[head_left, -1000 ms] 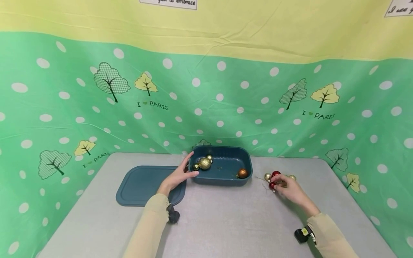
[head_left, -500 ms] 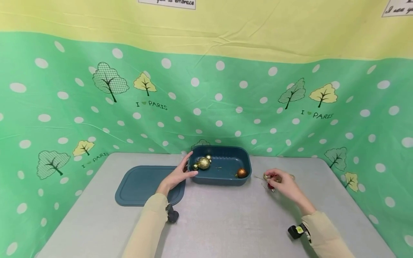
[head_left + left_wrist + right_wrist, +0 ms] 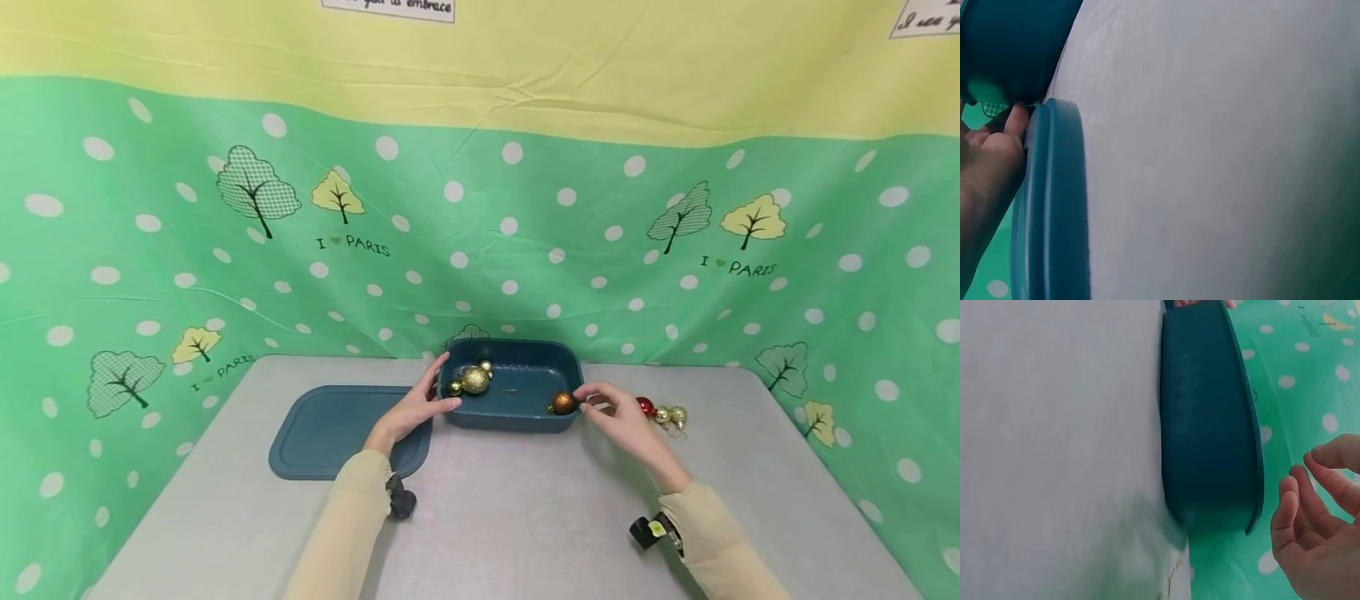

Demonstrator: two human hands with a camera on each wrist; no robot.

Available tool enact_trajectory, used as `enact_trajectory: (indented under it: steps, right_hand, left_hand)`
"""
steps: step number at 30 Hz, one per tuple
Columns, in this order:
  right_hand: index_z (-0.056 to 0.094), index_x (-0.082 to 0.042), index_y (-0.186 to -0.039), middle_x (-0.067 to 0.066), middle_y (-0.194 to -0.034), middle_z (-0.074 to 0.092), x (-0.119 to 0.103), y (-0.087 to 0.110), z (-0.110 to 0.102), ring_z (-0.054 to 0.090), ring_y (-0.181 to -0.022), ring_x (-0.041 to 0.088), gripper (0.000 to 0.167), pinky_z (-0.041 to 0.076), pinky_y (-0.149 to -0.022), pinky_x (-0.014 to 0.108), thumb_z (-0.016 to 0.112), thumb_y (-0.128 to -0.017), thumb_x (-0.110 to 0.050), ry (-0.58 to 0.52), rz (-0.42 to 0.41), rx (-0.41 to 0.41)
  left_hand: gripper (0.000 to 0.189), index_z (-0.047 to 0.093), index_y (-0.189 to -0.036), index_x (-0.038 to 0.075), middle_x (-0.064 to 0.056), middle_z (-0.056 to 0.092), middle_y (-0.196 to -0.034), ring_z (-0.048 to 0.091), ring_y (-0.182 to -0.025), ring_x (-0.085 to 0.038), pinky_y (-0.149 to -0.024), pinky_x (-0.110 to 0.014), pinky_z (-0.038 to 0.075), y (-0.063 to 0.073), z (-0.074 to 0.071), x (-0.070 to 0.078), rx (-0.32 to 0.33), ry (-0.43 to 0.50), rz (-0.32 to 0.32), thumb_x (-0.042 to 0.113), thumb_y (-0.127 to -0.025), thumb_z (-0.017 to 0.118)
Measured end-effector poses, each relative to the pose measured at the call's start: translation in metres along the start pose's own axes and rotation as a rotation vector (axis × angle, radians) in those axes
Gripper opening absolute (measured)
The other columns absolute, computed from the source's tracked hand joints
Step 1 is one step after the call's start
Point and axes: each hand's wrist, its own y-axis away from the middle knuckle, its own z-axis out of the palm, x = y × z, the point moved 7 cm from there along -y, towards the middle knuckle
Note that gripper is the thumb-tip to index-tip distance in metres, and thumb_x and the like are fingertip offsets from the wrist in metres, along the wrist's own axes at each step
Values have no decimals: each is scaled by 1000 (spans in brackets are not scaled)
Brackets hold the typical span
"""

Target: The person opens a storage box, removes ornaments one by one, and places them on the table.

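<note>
A dark blue rectangular container (image 3: 510, 423) stands at the back middle of the table. My left hand (image 3: 414, 408) holds its left end, thumb along the front rim and fingers toward the far side. Inside are a glittery gold Christmas bauble (image 3: 475, 380), smaller gold baubles and a copper-orange bauble (image 3: 562, 403). My right hand (image 3: 626, 425) is at the container's right edge, fingers bent and thumb near the index finger. In the right wrist view no thing shows between the fingers (image 3: 1316, 503); whether they hold something is hidden. A red bauble (image 3: 645, 407) lies behind this hand.
Gold baubles (image 3: 678, 415) lie right of the red one. The flat blue lid (image 3: 322, 433) rests left of the container, partly under my left forearm. A gold string (image 3: 1174, 572) lies on the table near the container. A green dotted curtain (image 3: 510, 250) hangs behind the grey table.
My right hand has moved left from the baubles on the table to the container's right edge, uncovering a red and gold baubles. The left hand and container stay where they were.
</note>
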Motion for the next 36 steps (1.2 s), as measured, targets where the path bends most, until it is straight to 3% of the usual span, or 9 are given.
enact_trajectory:
  steps: [12,19,28,31,36]
  right_hand:
    - [63,7,-108,22,-104,63,-7,-20,31,60,-92,37,17,51,-75,39,57,-92,9,-54,31,-69]
    - [62,9,-111,21,-108,62,-15,-29,49,60,-97,39,19,52,-78,41,57,-92,8,-97,26,-98]
    - [62,7,-114,23,-111,62,-27,-42,67,60,-102,37,22,52,-80,37,56,-93,7,-118,30,-127]
    - [61,7,-114,23,-112,62,-26,-46,72,59,-102,37,22,51,-82,40,56,-93,6,-119,39,-132]
    - [61,5,-117,21,-114,62,0,-57,85,59,-104,35,23,50,-84,44,56,-95,3,-109,45,-136]
  left_hand:
    - [90,7,-158,22,-19,-10,-158,-4,-144,-37,-114,-51,11,2,0,3,4,13,0,16,-91,68]
    - [88,12,-156,35,-14,-6,-160,-1,-145,-34,-114,-51,13,-12,-6,-24,51,-24,24,21,-91,69]
    - [90,6,-157,29,-16,-10,-159,-4,-144,-35,-113,-52,10,-11,-3,-20,33,-15,25,17,-92,67]
    - [89,8,-157,31,-16,-7,-159,-2,-145,-35,-114,-51,12,-12,-3,-22,38,-18,20,18,-92,68]
    - [89,12,-156,35,-15,-5,-160,1,-145,-36,-113,-52,14,-13,-6,-25,56,-22,15,20,-91,70]
